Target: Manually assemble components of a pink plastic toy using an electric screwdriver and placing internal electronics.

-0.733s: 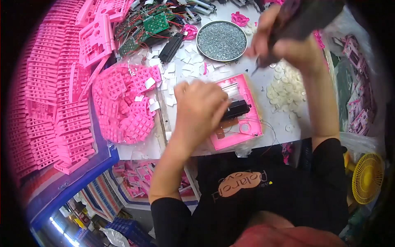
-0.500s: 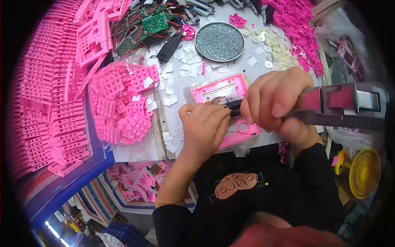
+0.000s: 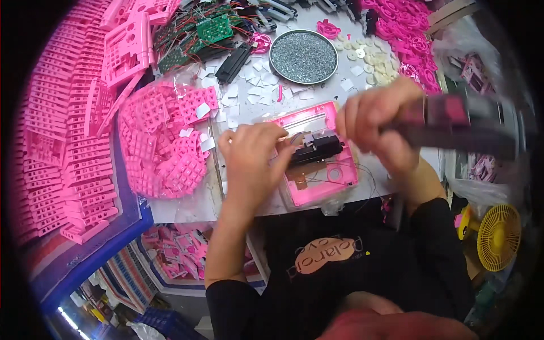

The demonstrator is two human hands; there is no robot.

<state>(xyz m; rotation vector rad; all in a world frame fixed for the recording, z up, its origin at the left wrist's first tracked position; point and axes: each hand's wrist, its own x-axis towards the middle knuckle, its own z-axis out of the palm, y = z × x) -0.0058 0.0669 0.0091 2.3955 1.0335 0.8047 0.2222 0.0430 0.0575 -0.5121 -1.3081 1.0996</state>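
Black-sleeved left hand [image 3: 252, 161]: fingers bent, thumb and forefinger parted, at the left end of the black module; contact cannot be told.
Right hand [image 3: 381, 122]: wrapped round a grey-and-pink handheld power tool [image 3: 462, 122], near the casing's right edge.
Black module [image 3: 318, 149]: seated across the pink casing, between both hands.
Pink plastic casing [image 3: 311, 195]: lying open on the white counter [image 3: 187, 209], overlapped by the left fingers.
Round dish [image 3: 305, 83]: beyond the casing, full of small silver screws [image 3: 304, 55].
Pink keypads [image 3: 161, 141]: bagged, left of the left hand.
Green circuit boards [image 3: 214, 29]: heaped at the far side.
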